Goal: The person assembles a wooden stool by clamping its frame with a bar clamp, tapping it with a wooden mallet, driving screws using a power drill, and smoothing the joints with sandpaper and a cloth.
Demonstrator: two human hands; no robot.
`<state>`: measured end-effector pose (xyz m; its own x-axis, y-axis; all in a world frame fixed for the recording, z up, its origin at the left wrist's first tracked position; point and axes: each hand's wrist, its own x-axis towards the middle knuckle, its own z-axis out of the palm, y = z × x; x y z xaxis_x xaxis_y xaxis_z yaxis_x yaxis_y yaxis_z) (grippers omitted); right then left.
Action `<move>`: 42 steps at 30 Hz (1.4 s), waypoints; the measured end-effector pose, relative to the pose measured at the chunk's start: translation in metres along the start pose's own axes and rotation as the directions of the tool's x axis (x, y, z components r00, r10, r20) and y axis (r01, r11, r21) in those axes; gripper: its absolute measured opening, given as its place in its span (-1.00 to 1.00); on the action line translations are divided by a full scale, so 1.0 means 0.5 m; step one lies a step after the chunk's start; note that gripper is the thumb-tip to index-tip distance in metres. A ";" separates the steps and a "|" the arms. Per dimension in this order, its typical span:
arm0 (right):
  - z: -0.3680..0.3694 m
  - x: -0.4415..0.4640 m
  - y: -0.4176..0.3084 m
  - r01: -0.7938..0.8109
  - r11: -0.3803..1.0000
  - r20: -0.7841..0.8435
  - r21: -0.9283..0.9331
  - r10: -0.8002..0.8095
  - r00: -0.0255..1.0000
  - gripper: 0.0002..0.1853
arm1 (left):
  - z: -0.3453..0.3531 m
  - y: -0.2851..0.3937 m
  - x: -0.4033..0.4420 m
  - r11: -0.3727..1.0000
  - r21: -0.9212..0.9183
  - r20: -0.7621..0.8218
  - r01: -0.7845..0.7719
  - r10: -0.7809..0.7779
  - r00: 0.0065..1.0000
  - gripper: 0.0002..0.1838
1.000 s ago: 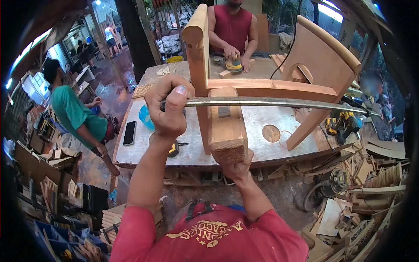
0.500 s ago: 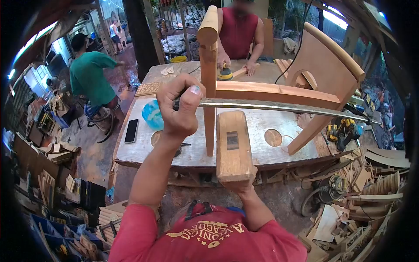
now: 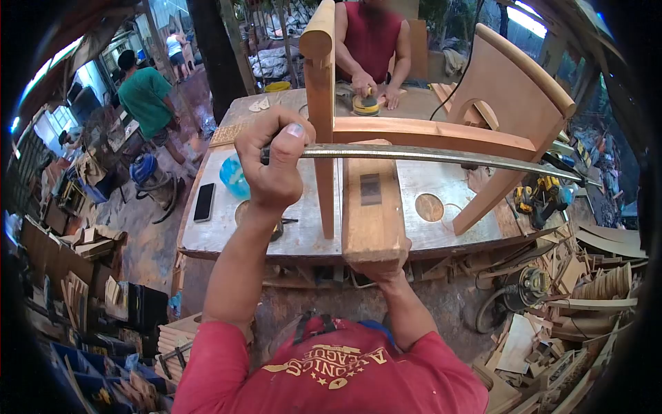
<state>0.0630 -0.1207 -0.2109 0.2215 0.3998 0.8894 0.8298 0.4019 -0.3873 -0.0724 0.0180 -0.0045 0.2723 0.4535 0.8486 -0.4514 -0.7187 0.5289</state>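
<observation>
My left hand is closed around the left end of a long metal bar clamp. The bar runs across a wooden chair frame, past its near post and rail to the curved panel on the right. Below the bar, my right hand grips a wooden mallet; its handle and most of my fingers are hidden behind the block-shaped head. The bar crosses in front of the mallet head's far end. Whether they touch, I cannot tell.
The frame stands on a worktable with a phone, a blue translucent object and yellow-black power drills. Across it, a person in red works a yellow sander. Wood scraps lie right; a shop vacuum stands left.
The mallet has risen, its far end now reaching behind the bar. My left hand and the bar sit slightly higher and further left in view. The person in green has turned and shifted.
</observation>
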 end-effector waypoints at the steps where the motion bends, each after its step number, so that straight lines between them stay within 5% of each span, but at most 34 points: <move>1: -0.007 0.005 0.003 0.032 0.999 0.012 0.013 -0.032 0.999 -0.58 | -0.001 0.002 -0.001 1.000 0.010 0.014 0.019 -0.019 1.000 -0.74; 5: -0.008 0.073 -0.043 -0.147 0.981 -0.038 0.127 0.153 0.987 -0.60 | 0.004 0.003 -0.002 0.999 -0.034 -0.002 0.038 -0.038 0.999 -0.73; 10: 0.019 0.047 0.006 0.024 0.993 -0.046 -0.115 -0.030 0.999 -0.69 | 0.005 -0.007 0.006 0.998 -0.057 -0.039 -0.033 0.030 0.999 -0.69; 14: -0.001 0.078 -0.030 -0.128 0.990 -0.006 0.067 0.129 0.992 -0.69 | 0.009 -0.006 0.004 0.999 -0.036 -0.070 -0.023 0.021 0.997 -0.69; 17: -0.009 0.053 -0.037 -0.053 0.998 0.028 0.028 0.052 0.998 -0.50 | 0.012 -0.007 0.005 0.997 -0.074 -0.081 -0.021 0.015 0.997 -0.70; 19: -0.001 0.044 -0.004 0.090 0.995 -0.093 0.041 -0.086 0.992 -0.51 | 0.010 -0.010 0.012 0.996 -0.084 -0.066 -0.024 0.019 0.998 -0.70; 22: -0.015 0.094 -0.034 -0.135 0.989 0.019 0.060 0.134 0.991 -0.50 | 0.009 -0.004 0.001 0.997 -0.072 -0.046 -0.005 0.002 0.999 -0.71; 29: -0.017 0.069 -0.036 0.049 0.997 -0.020 0.055 -0.048 0.999 -0.45 | 0.011 -0.007 0.007 0.996 -0.092 -0.055 -0.020 0.015 0.998 -0.74; 32: -0.019 0.093 -0.033 -0.179 0.982 0.028 0.061 0.178 0.984 -0.46 | 0.009 -0.002 0.006 0.997 -0.070 -0.047 0.011 -0.014 0.999 -0.74; 39: -0.034 -0.065 -0.016 -0.127 0.982 0.131 0.139 0.108 0.985 -0.45 | 0.004 -0.003 0.004 0.993 -0.108 0.019 0.038 -0.036 0.999 -0.74; 42: -0.059 -0.114 -0.041 -0.523 0.840 0.267 0.146 0.475 0.838 -0.44 | 0.008 -0.012 0.006 0.991 -0.130 -0.021 -0.020 0.017 1.000 -0.71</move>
<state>0.0483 -0.1759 -0.2466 0.4436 0.7459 0.4968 0.5063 0.2489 -0.8257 -0.0657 0.0216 -0.0052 0.2468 0.4517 0.8574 -0.5638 -0.6527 0.5061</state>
